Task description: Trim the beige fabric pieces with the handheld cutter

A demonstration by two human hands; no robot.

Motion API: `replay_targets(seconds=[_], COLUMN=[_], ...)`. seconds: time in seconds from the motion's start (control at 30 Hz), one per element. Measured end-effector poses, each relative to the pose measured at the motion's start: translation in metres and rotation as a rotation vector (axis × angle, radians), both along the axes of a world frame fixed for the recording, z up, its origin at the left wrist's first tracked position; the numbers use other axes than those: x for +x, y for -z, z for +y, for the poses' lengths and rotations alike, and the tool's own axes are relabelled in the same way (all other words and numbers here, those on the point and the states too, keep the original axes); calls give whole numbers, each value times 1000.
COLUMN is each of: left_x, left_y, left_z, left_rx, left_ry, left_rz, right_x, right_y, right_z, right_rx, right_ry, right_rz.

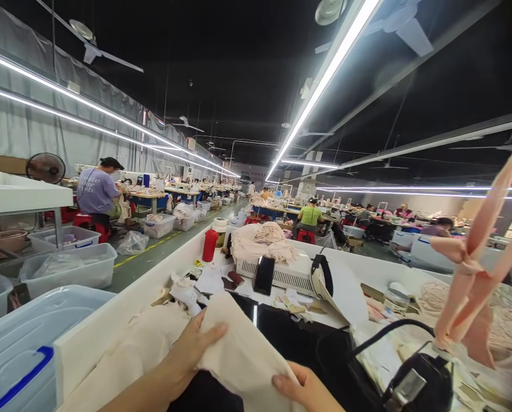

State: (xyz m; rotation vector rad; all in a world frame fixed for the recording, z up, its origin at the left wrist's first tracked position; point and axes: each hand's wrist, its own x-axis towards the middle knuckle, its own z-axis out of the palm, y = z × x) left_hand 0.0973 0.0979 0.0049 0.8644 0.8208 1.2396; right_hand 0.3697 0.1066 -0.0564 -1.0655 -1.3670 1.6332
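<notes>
Spanning a long factory hall, cluttered white worktable (110,326) under striplights (325,74).

bright ceiling light strips (320,86) glare against a dark ceiling; wide-angle edges warp, foreground slightly blurred.

Cloth (243,355) bottom ctr on worktop (110,326), btwn both hands; bottle (209,245) behind it; bins (67,269) at left; ribbon (475,269) far right.

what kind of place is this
Most likely a garment factory floor: both hands, left hand and right hand, hold cream cloth, more cloth pieces are heaped ahead, and seated workers line long tables.
</notes>
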Motion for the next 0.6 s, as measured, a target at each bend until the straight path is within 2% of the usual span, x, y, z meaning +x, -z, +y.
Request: replay_targets(seconds=[0.13, 0.33, 0.47, 0.6], left_x=[11, 29, 40, 43], left_y=[16, 53, 70, 80], left_z=[41, 83, 113, 140], left_rx=[-30, -104, -64, -16], left_ry=[-85, -112, -144, -224], left_rz=[-9, 62, 135, 325], right_x=[-4, 4, 15, 24], right_y=[15, 31, 25, 17], right_z=[29, 63, 89, 114], right_rx=[39, 52, 138, 342], right_ry=[264, 502, 673, 775], right_rz=[156, 160, -17, -325])
